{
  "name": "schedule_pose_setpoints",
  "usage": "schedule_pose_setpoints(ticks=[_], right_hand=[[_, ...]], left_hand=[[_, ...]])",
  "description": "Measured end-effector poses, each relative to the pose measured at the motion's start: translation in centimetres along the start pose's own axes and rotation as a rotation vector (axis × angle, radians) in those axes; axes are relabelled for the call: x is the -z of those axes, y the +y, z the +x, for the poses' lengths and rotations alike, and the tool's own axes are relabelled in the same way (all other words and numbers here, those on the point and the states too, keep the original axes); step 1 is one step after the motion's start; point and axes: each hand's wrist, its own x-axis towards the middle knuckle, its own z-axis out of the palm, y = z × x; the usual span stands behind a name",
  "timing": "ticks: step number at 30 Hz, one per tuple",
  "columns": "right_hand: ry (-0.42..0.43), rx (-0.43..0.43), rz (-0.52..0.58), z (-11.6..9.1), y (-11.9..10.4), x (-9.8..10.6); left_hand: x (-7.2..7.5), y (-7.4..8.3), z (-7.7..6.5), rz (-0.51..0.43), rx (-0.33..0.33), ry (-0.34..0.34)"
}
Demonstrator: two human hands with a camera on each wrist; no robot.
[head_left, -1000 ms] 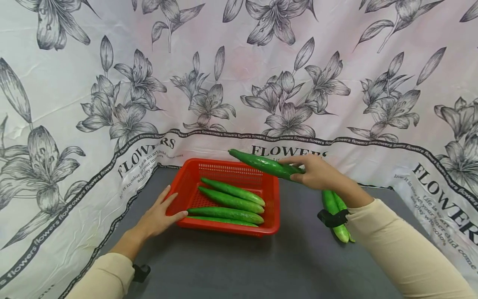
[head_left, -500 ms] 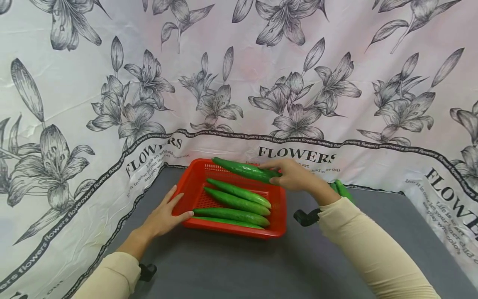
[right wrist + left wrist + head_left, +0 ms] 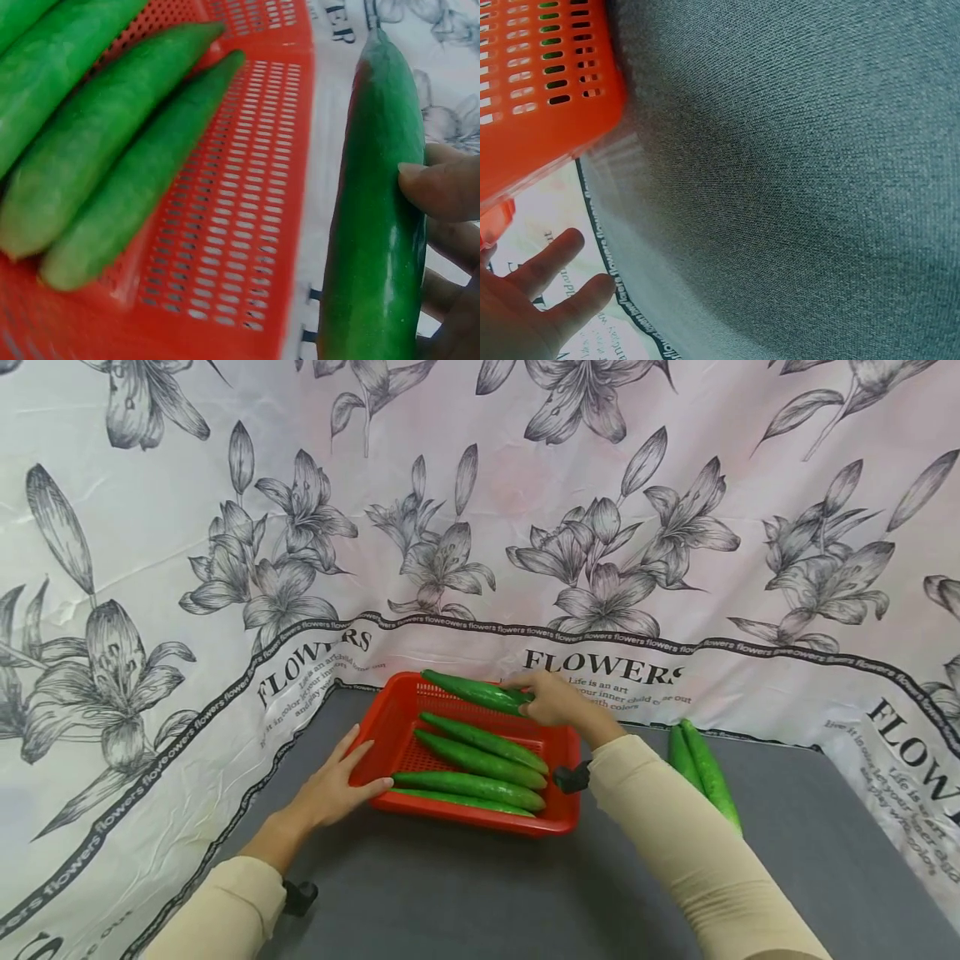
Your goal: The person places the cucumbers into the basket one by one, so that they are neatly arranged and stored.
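Note:
My right hand (image 3: pixel 558 700) grips a green cucumber (image 3: pixel 474 692) near one end, above the back rim of a red plastic basket (image 3: pixel 465 821). In the right wrist view the thumb and fingers lie round the held cucumber (image 3: pixel 379 217), apart from the basket's slotted wall (image 3: pixel 225 225). Several cucumbers (image 3: pixel 480 762) lie slanting side by side inside the basket. At its front left corner is my left hand (image 3: pixel 330 789), fingers spread, thumb tip at the rim. The left wrist view shows spread fingers (image 3: pixel 551 262) beside the basket's outer wall (image 3: pixel 555 127).
Two more cucumbers (image 3: pixel 705 772) lie together on the grey tabletop (image 3: pixel 450 902) at the right, partly behind my right sleeve (image 3: pixel 675 835). A flower-printed cloth (image 3: pixel 510 568) hangs behind and along the sides of the table.
My right hand has carried the cucumber left and slightly down, from right of the basket to over its back rim. My left hand keeps its place at the basket; the view has shifted slightly.

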Motion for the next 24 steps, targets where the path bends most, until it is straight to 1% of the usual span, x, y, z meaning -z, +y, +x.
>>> schedule_pose_setpoints(ticks=[4,7,11,14,17,24], right_hand=[[-0.002,0.015,0.025,1.1,0.5,-1.4],[0.002,0.009,0.061,1.6,0.7,-2.3],[0.052,-0.017,0.073,2.3,1.2,-3.6],[0.060,-0.056,0.072,2.8,1.6,-4.6],[0.068,-0.091,0.059,3.0,1.8,-5.4],[0.123,-0.131,0.041,3.2,2.6,-7.0]], left_hand=[[-0.2,-0.1,0.1,0.010,-0.009,0.008],[-0.3,-0.3,0.1,0.013,-0.011,0.012],[-0.2,-0.4,0.1,0.001,-0.008,0.019],[-0.1,-0.4,0.1,-0.006,-0.006,0.009],[0.0,-0.3,0.1,-0.007,-0.006,0.002],[0.0,-0.3,0.1,-0.011,-0.003,0.006]])
